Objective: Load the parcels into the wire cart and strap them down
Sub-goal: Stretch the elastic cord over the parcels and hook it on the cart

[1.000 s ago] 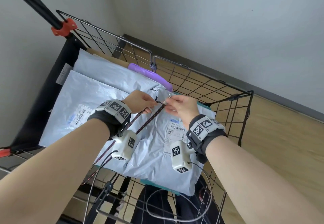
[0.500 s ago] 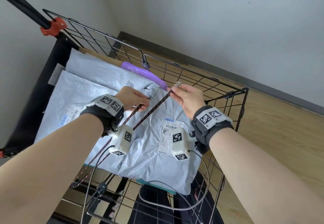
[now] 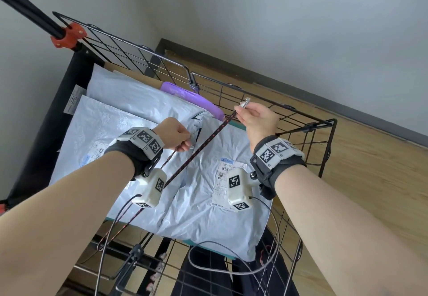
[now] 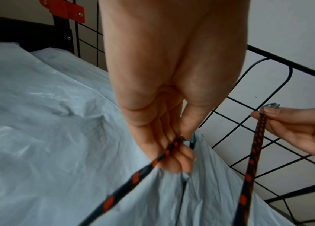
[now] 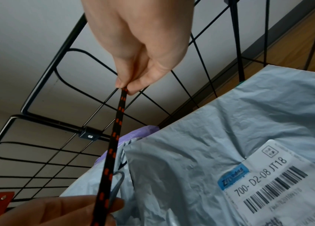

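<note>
The right hand [image 3: 257,119] pinches one hook end of the cord [image 3: 203,142] up by the cart [image 3: 301,131] wall. The left hand [image 3: 172,135] pinches the other end above the grey parcels [image 3: 120,124].

Count from my feed: one cart, three grey mailers.

I've got one wire cart [image 3: 266,101], three grey poly mailers [image 3: 129,133] stacked inside, one purple parcel [image 3: 192,97], two cord strands [image 3: 196,149], one metal hook [image 3: 245,103], two shipping labels [image 3: 222,179] readable, and two hands.
</note>
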Motion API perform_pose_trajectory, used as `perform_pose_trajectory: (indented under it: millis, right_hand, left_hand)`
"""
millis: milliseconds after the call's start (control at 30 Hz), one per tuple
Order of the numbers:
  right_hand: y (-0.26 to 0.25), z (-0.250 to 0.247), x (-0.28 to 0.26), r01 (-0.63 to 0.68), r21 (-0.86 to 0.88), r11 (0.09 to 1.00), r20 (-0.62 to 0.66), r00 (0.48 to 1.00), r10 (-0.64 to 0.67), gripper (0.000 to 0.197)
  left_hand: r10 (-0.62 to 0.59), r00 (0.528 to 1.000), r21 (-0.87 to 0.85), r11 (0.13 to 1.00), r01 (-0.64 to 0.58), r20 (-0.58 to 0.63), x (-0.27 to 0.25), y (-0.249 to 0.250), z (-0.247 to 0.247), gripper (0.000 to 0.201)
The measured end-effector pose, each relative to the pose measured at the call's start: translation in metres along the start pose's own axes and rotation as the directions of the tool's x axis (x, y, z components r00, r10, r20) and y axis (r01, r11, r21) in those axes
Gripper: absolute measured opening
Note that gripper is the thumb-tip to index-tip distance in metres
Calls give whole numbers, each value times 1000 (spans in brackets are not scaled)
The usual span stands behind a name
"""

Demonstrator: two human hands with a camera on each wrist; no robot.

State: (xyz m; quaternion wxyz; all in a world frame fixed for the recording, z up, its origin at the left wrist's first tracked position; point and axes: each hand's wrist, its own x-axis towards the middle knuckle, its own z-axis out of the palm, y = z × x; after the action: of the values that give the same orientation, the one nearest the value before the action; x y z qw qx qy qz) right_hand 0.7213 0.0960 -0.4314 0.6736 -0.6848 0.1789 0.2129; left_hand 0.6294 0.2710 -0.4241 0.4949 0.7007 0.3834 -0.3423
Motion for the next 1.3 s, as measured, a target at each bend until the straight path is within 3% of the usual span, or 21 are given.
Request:
perform_pose_trajectory:
  millis: [233,433,667,733,833,933,1033,1133,1233,1300]
  right_hand:
    - [3,6,8,-33,-60,998,-16,999,32,10]
    - [1,6,7,-93,-99,991,0,996,93,8]
    - [-4,0,-1,-55,-221,974,38,997,65,8]
    - [-6,-1,-4,-39,-303,952,6,999,43,8]
    - [-10,1,-12,4,-492,871,-51,998,-33,24]
    - [-17,14,-28,45,-493,869,58,998,-19,42]
    - [-21,38,-48,91,-474,876,252,967,36,27]
    - [-15,60,-70,54,-482,875,411,895,172,18]
    - [-2,80,-89,-36,-452,891,482,831,278,25]
    - [5,91,-98,-69,-369,927,482,839,254,28]
  left_hand:
    - [31,999,-110,994,-30,7,-4,-4,-2,22]
    - [83,994,-138,986,-92,-75,-5,-9,-9,18]
    - [56,994,-286,955,-82,-96,-18,-12,-16,13]
    - [73,992,-283,954,-100,-104,-26,-12,-19,14]
    - [115,986,-236,961,-142,-124,-38,-10,-24,17]
    - [144,981,-206,964,-169,-130,-49,-8,-32,19]
    - [195,961,-88,973,-215,-197,-56,-7,-42,15]
    - [222,941,-60,968,-245,-256,-65,-6,-51,11]
    - [217,937,-83,965,-248,-275,-74,-9,-57,6]
    - [208,931,-115,961,-252,-301,-76,-13,-60,4]
